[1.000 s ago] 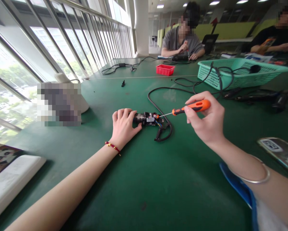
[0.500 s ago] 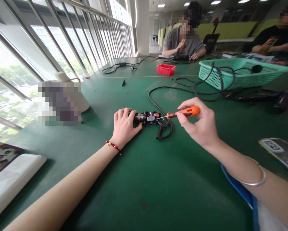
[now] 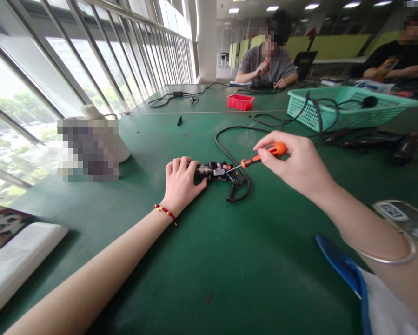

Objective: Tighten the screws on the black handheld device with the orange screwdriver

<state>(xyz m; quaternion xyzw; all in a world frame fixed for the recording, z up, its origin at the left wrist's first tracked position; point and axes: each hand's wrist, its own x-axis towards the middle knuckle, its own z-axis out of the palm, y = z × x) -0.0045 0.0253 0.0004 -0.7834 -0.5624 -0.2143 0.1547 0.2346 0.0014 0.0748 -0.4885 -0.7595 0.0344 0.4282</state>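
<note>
My left hand (image 3: 180, 182) presses down on the left end of a small black electrical part (image 3: 214, 171) with exposed wiring, lying on the green table (image 3: 202, 260). My right hand (image 3: 297, 163) is closed around an orange-handled screwdriver (image 3: 264, 155). Its thin metal tip touches the right end of the part. A black cord (image 3: 229, 153) runs from the part in a loop toward the back of the table.
A teal basket (image 3: 348, 109) with cables stands at the back right, and a red bin (image 3: 241, 101) sits further back. Two other people sit at the far end. A phone (image 3: 400, 218) lies at the right edge; a white box (image 3: 16, 260) lies at the left.
My right hand has turned and shifted, so the screwdriver handle now points up and right from the part. The tip has come in against the part. My left hand has stayed put.
</note>
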